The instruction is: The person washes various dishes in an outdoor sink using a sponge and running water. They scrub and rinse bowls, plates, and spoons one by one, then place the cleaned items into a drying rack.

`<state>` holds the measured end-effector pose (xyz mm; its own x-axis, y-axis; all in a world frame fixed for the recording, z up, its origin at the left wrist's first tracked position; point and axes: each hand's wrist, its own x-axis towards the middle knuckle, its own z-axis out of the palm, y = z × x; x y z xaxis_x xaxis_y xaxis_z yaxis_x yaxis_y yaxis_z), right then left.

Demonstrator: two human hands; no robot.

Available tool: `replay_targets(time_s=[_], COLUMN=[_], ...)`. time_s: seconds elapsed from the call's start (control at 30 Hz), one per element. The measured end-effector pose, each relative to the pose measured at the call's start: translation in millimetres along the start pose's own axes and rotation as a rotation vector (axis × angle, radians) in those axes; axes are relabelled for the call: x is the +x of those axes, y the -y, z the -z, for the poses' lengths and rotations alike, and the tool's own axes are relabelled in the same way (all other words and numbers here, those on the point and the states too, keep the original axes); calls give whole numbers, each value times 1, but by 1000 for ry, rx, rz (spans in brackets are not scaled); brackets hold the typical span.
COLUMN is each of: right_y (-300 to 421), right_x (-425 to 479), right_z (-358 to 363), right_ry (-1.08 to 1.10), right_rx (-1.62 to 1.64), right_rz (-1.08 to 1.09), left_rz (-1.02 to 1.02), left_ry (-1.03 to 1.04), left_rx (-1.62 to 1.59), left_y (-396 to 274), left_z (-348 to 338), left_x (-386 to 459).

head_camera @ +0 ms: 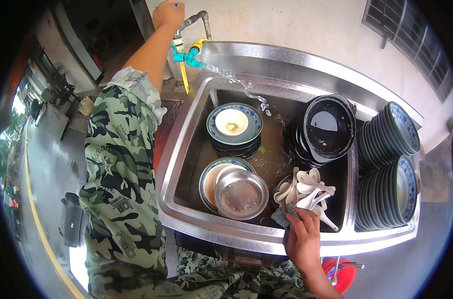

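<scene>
My left hand [168, 17] reaches up to the metal water pipe [191, 20], its fingers closed around a small blue handle [176, 4] that mostly hides behind them. Below it, a teal plastic tap [189, 58] sends a stream of water [245, 84] into the steel sink [183, 175]. At the sink's front edge, my right hand [303, 235] grips a grey scouring pad [282, 216]. Just beyond the pad lie several white soup spoons [305, 190]. A steel bowl [241, 194] rests on stacked dishes left of them.
Black bowls [329, 125] lean in a stack at the sink's back right. A small white bowl [232, 122] with food scraps tops blue-rimmed plates [256, 129]. Two stacks of patterned plates [406, 190] lie on the right ledge. Below hangs or stands a red bucket [346, 280].
</scene>
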<state>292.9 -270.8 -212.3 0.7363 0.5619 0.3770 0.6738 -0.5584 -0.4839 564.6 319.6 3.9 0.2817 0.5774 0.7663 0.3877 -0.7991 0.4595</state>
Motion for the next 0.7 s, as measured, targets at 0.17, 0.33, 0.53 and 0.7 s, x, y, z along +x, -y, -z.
replay_targets(time_s=[0.17,0.33,0.53,0.7], right_y=[1,0,4,4], right_x=[-1,-7,-9,-13], right_z=[-2,1,0,-2], right_ry=[-20,-58,-95,-124], right_rx=[12,-6,18,52], right_rz=[36,32,63,97], left_rz=[55,-111,-125,-198], left_ry=[69,2,28,197], left_rx=[-99,38,-161,-435], left_y=[10,-1,-8,-19], left_z=[20,35,107,200], left_x=[1,-24,-47,-105])
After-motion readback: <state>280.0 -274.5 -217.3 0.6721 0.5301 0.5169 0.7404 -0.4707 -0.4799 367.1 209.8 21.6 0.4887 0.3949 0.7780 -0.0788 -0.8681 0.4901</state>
